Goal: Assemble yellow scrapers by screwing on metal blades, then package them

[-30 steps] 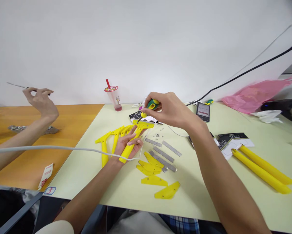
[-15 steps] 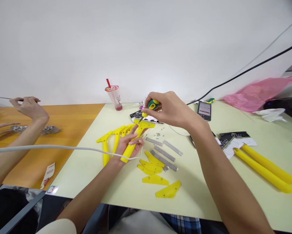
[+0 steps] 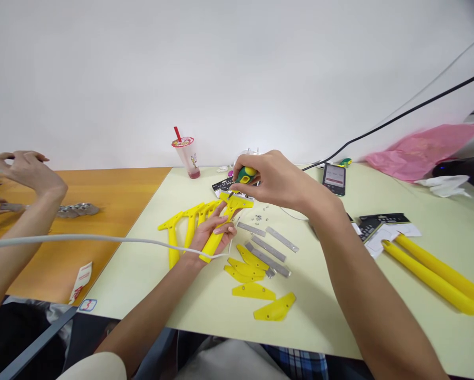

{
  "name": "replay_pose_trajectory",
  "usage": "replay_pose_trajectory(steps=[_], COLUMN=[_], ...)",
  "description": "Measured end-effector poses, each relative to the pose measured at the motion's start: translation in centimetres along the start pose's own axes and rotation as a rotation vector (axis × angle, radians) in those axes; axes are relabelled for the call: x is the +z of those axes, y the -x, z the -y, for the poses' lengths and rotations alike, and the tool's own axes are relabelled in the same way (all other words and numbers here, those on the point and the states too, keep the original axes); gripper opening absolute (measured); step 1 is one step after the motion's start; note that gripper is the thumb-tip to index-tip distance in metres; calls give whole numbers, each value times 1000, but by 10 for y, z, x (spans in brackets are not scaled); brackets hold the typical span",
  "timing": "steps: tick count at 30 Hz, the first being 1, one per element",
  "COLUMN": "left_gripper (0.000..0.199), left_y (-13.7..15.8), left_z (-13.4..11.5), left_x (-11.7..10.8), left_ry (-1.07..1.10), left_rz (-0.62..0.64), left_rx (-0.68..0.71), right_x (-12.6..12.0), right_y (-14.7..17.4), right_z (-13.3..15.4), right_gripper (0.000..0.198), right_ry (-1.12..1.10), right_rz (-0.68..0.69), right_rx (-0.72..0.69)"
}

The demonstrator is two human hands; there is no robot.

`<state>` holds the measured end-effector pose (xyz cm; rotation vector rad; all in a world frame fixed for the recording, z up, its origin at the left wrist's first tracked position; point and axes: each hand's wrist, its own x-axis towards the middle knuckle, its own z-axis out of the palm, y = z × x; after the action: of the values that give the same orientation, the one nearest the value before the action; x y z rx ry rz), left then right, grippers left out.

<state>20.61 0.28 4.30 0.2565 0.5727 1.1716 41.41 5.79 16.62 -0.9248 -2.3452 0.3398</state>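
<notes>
My left hand [image 3: 212, 236] is closed around the handle of a yellow scraper [image 3: 216, 238], its head tilted up and away from me. In my right hand [image 3: 265, 177] is a green and yellow screwdriver [image 3: 246, 174], its tip down at the left side of the scraper's head. Left of my left hand lie several yellow scraper handles [image 3: 172, 243] side by side. To the right are flat grey blades [image 3: 267, 248], small screws [image 3: 258, 217] and several yellow cover plates [image 3: 253, 290]. Fingers and screwdriver hide part of the scraper's head.
A cup with a red straw [image 3: 187, 157] stands by the wall. Right are a phone-like device [image 3: 334, 179], yellow tubes [image 3: 432, 277] on packaging cards and a pink bag [image 3: 414, 152]. A white cable [image 3: 114, 239] crosses in front. A co-worker's hand [image 3: 33, 171] is at left.
Both my hands keep their holds, with the screwdriver still at the scraper's head. The view has shifted slightly. At left, the co-worker's raised hand has moved left.
</notes>
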Motion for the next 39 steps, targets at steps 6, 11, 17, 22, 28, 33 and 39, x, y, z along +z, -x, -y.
replay_pose_trajectory(steps=[6, 11, 17, 22, 28, 33, 39], left_gripper=[61, 57, 60, 60, 54, 52, 62], left_y=[0, -1, 0, 0, -1, -2, -6], left_z=[0, -1, 0, -1, 0, 0, 3], left_x=[-3, -7, -6, -5, -8, -7, -10], left_ry=[7, 30, 3, -6, 10, -31, -131], left_rz=[16, 40, 42, 29, 52, 6, 9], left_rx=[8, 10, 16, 24, 17, 24, 45], right_x=[-2, -8, -7, -3, -3, -1, 3], right_y=[2, 4, 4, 2, 2, 1, -1], right_z=[3, 7, 12, 8, 7, 7, 9], right_gripper=[8, 10, 13, 13, 13, 11, 9], right_ry=[49, 13, -36, -33, -14, -5, -12], right_rz=[-13, -56, -45, -36, -37, -22, -15], right_rx=[18, -2, -14, -4, 4, -8, -6])
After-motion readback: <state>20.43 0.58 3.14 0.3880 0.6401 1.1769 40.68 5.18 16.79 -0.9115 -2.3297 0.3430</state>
